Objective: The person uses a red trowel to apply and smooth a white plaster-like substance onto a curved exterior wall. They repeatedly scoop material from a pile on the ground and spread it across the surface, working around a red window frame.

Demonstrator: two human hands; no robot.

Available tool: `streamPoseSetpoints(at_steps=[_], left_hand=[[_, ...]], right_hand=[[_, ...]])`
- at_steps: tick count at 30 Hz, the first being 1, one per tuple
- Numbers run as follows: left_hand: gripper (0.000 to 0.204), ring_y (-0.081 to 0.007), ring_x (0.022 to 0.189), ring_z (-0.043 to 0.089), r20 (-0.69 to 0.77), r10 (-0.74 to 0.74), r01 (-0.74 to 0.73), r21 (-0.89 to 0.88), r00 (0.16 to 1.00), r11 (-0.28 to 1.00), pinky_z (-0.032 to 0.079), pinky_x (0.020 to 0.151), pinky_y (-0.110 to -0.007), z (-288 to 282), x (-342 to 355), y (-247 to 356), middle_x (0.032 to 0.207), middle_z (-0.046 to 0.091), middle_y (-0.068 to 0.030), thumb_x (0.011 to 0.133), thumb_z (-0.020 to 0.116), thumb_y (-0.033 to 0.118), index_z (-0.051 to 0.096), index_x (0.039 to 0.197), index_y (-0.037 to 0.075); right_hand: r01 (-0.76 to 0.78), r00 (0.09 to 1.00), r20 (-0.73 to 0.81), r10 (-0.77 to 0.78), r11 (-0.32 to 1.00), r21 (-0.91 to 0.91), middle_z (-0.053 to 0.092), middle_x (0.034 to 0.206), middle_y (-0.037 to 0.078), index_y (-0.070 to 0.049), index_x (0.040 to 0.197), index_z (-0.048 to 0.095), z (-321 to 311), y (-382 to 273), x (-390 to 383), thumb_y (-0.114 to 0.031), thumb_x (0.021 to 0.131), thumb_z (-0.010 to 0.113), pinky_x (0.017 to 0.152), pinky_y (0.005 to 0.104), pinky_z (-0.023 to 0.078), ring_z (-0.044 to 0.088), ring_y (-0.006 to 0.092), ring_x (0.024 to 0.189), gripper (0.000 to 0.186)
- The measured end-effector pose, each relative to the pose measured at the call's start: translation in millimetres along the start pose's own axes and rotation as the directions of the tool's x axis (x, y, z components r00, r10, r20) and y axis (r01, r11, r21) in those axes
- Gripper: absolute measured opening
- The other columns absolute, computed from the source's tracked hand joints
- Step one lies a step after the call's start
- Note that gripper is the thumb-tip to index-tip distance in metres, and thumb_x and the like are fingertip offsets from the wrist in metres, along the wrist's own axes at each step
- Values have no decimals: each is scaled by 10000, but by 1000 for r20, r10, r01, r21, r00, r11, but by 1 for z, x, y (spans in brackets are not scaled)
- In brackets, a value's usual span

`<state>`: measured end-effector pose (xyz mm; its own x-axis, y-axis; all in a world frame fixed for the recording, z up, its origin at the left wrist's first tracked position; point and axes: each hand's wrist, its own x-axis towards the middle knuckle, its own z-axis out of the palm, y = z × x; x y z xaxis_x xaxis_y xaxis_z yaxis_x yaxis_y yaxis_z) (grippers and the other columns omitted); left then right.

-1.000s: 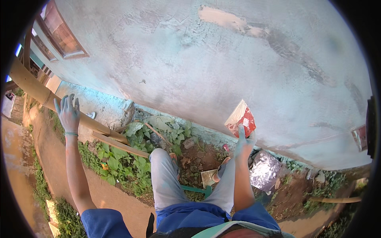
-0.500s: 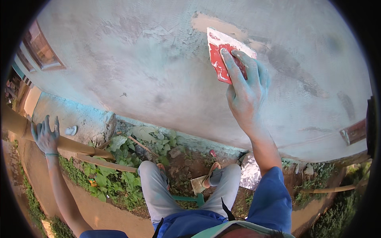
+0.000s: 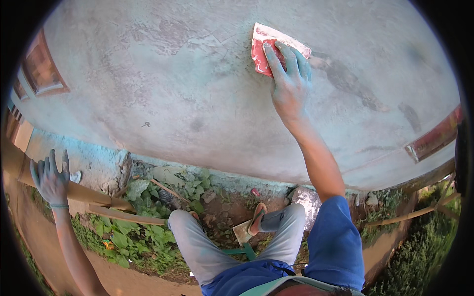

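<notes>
My right hand [image 3: 291,81] grips a red putty spreader [image 3: 259,55], its blade edge caked with white filler. The fingers press the spreader's face against the grey-blue plastered wall [image 3: 197,93]. Beside the spreader, a darker grey patch [image 3: 350,81] streaks down to the right. Lower left, my left hand [image 3: 52,178] lies with fingers spread over a bamboo pole [image 3: 94,195]; it holds no tool. Grey-blue dust coats both hands.
Brown-framed windows [image 3: 44,69] sit at the wall's left, with another frame [image 3: 434,135] at right. Below are a concrete ledge [image 3: 96,160], leafy plants [image 3: 123,237], a crumpled silvery sheet [image 3: 306,204] and a green bar [image 3: 242,251] between my legs.
My right hand has moved the spreader up and slightly left along the wall. The beige filler strip above it no longer shows. My left hand stays on the bamboo pole.
</notes>
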<state>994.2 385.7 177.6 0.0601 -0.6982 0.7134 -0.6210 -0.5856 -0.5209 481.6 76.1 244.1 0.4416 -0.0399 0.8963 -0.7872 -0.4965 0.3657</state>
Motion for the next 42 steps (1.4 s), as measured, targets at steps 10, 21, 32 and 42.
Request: streamPoseSetpoints(at_steps=[10,21,32,42], left_hand=[[361,-209,839,627,-116,39,-43,-27,992,999,390,1149,-384,-6,7,4,826,683,-47,987,598,421,744,1027,93],[364,-223,853,631,-103,21,-27,-63,994,998,390,1152,-392,-14,9,8,819,688,-64,992,598,401,745,1004,69],[358,-221,848,626,-119,21,-27,-53,993,998,389,1149,-390,-11,6,4,820,680,-57,987,603,411,738,1001,80],[354,-216,873,628,-102,23,-29,-60,995,998,372,1165,-391,-12,7,5,856,694,-54,983,598,404,732,1038,81]], right_hand=[[37,995,88,-42,998,56,646,1259,49,-129,1283,691,1,-15,-35,-56,802,646,967,422,499,586,270,1161,488],[34,999,3,-34,999,31,649,1253,42,-190,1294,693,-22,-1,7,-53,816,643,936,404,489,589,261,1161,500],[98,995,-10,-98,994,40,624,1301,58,-180,1301,688,2,-15,15,-87,818,640,990,421,456,568,263,1193,494],[113,993,35,-112,993,-32,624,1325,29,-182,1325,671,35,-12,-13,-123,842,623,1035,428,425,566,234,1202,489]])
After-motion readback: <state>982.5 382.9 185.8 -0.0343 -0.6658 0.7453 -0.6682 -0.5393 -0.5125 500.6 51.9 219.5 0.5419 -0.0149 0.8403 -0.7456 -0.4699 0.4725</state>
